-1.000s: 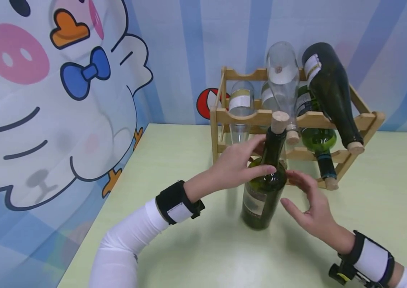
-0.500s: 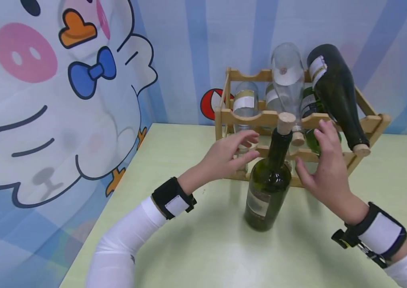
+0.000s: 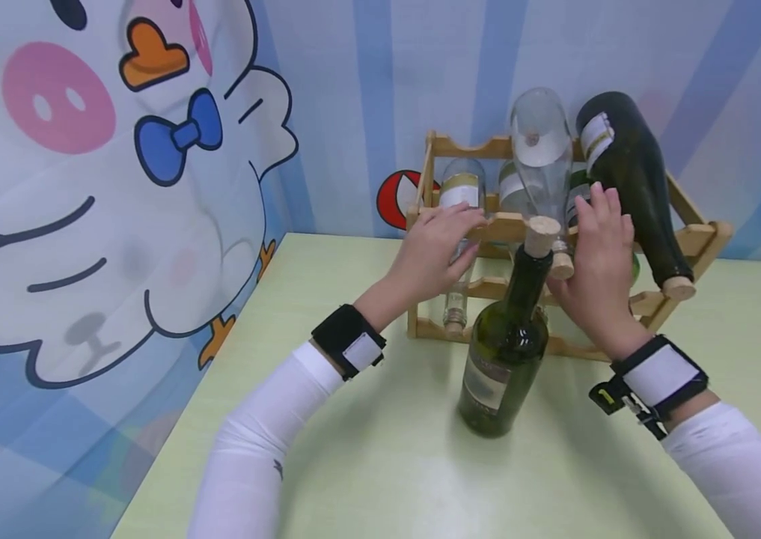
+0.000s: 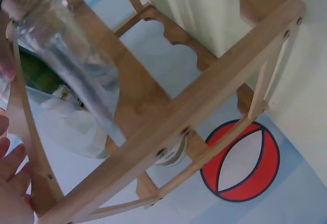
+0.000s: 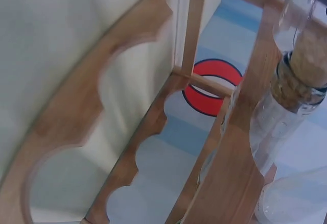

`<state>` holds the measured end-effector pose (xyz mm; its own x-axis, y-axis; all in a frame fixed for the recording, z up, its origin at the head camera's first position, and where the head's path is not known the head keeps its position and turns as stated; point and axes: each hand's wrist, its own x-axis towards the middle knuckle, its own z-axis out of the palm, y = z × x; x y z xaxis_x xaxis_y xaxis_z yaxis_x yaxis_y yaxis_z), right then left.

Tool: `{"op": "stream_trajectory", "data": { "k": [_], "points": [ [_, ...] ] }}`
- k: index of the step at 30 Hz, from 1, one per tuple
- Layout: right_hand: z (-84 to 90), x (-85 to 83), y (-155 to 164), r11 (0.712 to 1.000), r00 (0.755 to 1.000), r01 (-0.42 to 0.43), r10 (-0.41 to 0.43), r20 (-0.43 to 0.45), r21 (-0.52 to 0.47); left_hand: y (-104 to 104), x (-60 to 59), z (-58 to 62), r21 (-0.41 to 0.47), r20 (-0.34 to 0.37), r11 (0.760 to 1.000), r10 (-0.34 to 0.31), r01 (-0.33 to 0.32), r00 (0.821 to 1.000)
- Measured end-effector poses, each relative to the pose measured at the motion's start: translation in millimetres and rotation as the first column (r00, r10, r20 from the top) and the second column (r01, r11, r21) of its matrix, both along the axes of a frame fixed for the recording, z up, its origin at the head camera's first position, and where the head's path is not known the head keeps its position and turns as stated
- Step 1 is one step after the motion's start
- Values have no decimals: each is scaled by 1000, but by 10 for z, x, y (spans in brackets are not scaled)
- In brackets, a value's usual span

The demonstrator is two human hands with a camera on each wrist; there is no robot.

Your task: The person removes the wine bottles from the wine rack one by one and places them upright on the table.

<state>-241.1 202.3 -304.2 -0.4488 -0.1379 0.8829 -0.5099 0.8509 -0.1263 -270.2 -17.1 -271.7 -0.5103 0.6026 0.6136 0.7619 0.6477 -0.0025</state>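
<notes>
A corked green wine bottle [image 3: 504,348] stands upright on the table, free of both hands. Behind it is a wooden wine rack [image 3: 708,233]. My left hand [image 3: 429,251] is at the rack's upper front rail, fingers along its top and thumb lower down. On the other side of a clear corked bottle [image 3: 542,146], my right hand [image 3: 597,269] reaches up over the same rail with fingers extended. That clear bottle lies neck-forward on the upper tier, beside a dark green bottle [image 3: 646,180]. In the left wrist view, left fingers [image 4: 15,168] show beside the rail.
Lower in the rack lie a clear bottle with a gold-and-white label [image 3: 461,191], another clear one [image 3: 513,187], and a green one mostly hidden by my right hand. The pale table [image 3: 353,479] meets a printed cartoon curtain [image 3: 178,224] behind and to the left.
My left hand has let go of the standing green bottle's neck and moved up to the rack. My right hand has risen from beside that bottle to the rack's front rail.
</notes>
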Motion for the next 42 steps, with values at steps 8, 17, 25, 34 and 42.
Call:
{"op": "stream_trajectory", "data": {
  "k": [8,17,25,34,42],
  "points": [
    [56,-111,-19,999,997,31,-30,-68,14,57,17,-82,-69,-36,996,62,-64,997],
    [70,-80,-97,991,977,-131,133,-166,19,75,2,-127,-47,-74,996,67,-71,995],
    [57,84,-90,970,955,-242,236,-178,-10,46,89,-73,79,27,997,-3,1,1000],
    [240,407,-176,947,911,-298,243,-333,-122,47,538,72,454,-402,799,-211,395,891],
    [477,816,-276,902,867,-393,299,-400,-177,236,1024,69,230,-527,789,-392,570,754]
  ]
}}
